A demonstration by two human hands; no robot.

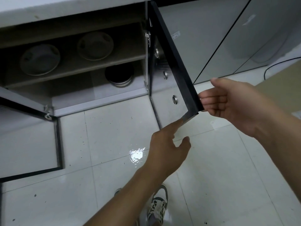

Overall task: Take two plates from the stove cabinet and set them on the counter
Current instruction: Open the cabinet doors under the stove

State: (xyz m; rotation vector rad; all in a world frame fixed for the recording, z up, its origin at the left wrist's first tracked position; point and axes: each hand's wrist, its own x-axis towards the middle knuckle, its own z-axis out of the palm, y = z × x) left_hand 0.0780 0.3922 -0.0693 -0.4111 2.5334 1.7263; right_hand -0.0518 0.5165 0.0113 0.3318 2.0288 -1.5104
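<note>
Stove cabinet (97,88) stands open under the counter (48,8), both doors swung out; everything placed relative to the right door (175,66), dark-edged, glass-like panel

Right hand (228,101) is at the outer edge of the right door near its lower corner, fingers (210,98) curled round the edge and gripping it, thumb up and apart from the edge

Left hand (166,147) is just below the right door's bottom corner, index finger stretched out and touching or almost touching the bottom edge, other fingers loosely folded, thumb out, holding nothing

Left of the right door, inside the cabinet: two round plates (39,60) on the upper shelf, side by side, one near the hinge side (95,45) and one further left. Below them, close to the hinges, a dark round stack or pot (119,75) on the lower shelf, too dim to tell what it is

Left door (27,132) is far left of the right door, also open

Below the right door: white tiled floor (114,160) with a bright glare spot, and a sneaker (157,207) at the bottom

Right of the right door: closed grey cabinet fronts (211,38), black cable (276,64) on the floor
</note>
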